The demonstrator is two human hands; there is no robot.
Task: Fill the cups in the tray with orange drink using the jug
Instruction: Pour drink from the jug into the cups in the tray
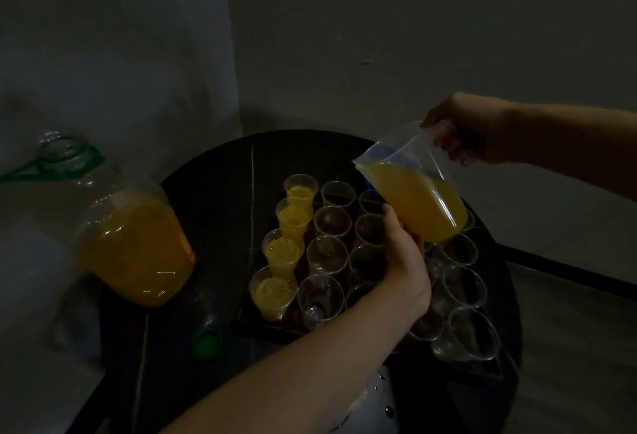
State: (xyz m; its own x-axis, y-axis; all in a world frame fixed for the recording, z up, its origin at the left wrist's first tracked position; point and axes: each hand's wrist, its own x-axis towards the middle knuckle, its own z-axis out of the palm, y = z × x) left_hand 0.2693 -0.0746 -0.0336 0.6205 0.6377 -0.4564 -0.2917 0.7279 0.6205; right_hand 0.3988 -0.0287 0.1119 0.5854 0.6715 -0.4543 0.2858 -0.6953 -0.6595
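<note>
Right hand curled round its handle, left hand cupping its base, the tilted jug hangs over the far-right cups of the tray, where a hasty tip could slosh drink past their narrow rims.

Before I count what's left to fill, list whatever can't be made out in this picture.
Head view only.
1. Cups behind the left hand and under the jug: covered, fill unknown.
2. Left hand's fingers: beneath the jug, grip unclear.
3. Large bottle at left: blurred, details lost.
4. Green-capped bottle: body lost in darkness.
</note>
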